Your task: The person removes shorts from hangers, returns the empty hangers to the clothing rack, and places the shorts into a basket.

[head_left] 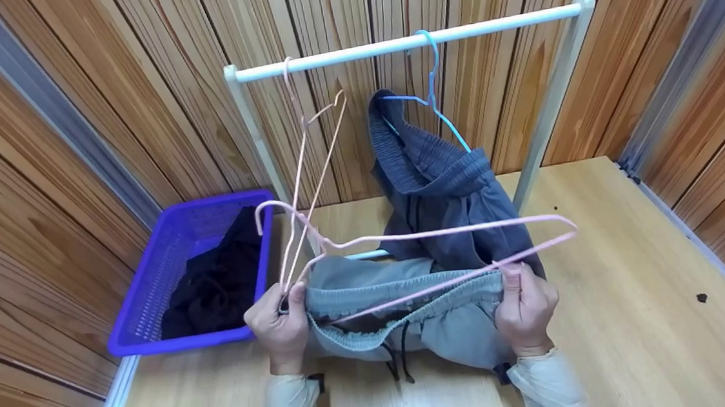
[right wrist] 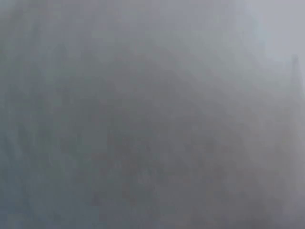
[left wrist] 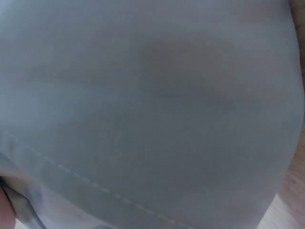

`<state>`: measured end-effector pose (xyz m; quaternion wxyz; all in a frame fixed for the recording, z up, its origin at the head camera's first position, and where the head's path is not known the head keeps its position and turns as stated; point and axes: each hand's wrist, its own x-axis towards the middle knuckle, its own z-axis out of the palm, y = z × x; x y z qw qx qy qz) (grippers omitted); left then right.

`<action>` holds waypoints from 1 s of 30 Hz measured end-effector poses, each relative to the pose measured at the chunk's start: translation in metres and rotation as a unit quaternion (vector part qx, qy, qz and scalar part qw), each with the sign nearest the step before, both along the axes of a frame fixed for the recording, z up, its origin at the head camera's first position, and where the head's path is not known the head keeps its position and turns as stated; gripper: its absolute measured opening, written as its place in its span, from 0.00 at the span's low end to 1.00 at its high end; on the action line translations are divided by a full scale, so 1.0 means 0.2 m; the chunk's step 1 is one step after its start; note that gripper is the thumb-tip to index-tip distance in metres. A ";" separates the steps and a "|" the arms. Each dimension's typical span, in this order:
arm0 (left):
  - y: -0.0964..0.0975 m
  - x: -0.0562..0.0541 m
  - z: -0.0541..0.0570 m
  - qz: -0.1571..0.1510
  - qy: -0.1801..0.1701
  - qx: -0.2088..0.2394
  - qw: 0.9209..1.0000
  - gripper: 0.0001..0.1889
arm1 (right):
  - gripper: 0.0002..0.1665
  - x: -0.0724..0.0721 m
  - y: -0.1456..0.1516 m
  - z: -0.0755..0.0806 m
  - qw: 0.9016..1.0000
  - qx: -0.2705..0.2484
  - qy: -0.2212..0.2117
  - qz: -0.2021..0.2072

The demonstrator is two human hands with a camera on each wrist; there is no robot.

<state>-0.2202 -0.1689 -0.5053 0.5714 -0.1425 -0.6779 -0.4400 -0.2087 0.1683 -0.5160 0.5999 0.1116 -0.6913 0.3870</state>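
Note:
Grey-green pants (head_left: 463, 334) with an elastic waistband and dark drawstrings are stretched between both hands, waist opening upward. My left hand (head_left: 280, 326) grips the left end of the waistband, thumb on top. At the other end, my right hand (head_left: 526, 307) grips the waistband the same way. A pink hanger (head_left: 429, 232) lies slantwise, its left part down inside the waist and its right corner sticking out above the right hand. Its hook points left. Cloth of the pants (left wrist: 167, 119) fills most of the left wrist view; the right wrist view is only blurred grey.
Behind stands a white rack (head_left: 351, 53). From it hang a bare pink hanger (head_left: 300, 150) on the left and dark blue-grey pants (head_left: 445, 190) on a blue hanger (head_left: 436, 88). A purple basket (head_left: 141, 272) with dark clothing (head_left: 214, 293) sits at left on the wooden table (head_left: 632, 337).

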 end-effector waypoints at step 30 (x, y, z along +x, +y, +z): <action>0.01 0.01 0.00 -0.016 0.000 -0.037 0.999 0.28 | 0.08 -0.04 -0.01 -0.13 0.972 0.138 -0.166 0.089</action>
